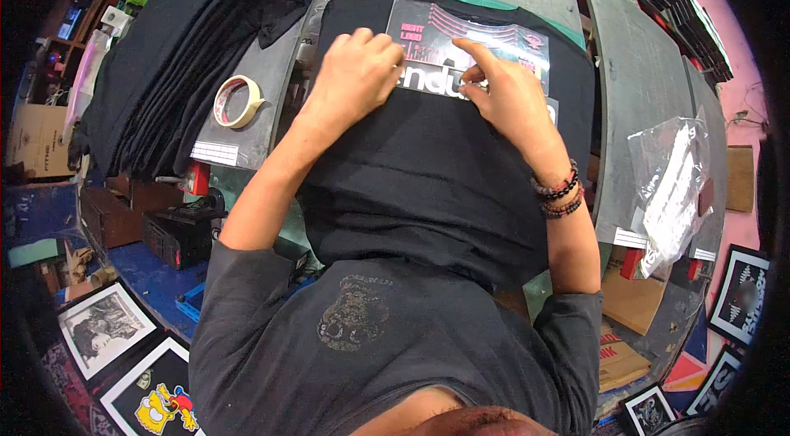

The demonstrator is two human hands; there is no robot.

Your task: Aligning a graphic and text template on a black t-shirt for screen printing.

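Note:
A black T-shirt (pixel 428 181) is spread in front of me, its collar at the far end. Across its chest lies a clear plastic placement guide (pixel 485 28) with pink curved lines and markings. White lettering (pixel 428 83) on a sheet shows just below the guide and partly under my right hand. My left hand (pixel 360 74) is closed with curled fingers at the left end of the lettering; what its fingertips hold is hidden. My right hand (pixel 510 98) rests over the right part, index finger stretched onto the guide and thumb apart from it.
A tape roll (pixel 239 102) lies on the grey board at left, beside a stack of black shirts (pixel 189 57). To the right, a clear bag with white prints (pixel 671 193) sits on another grey board (pixel 629 107). Framed pictures (pixel 107 329) stand low at left.

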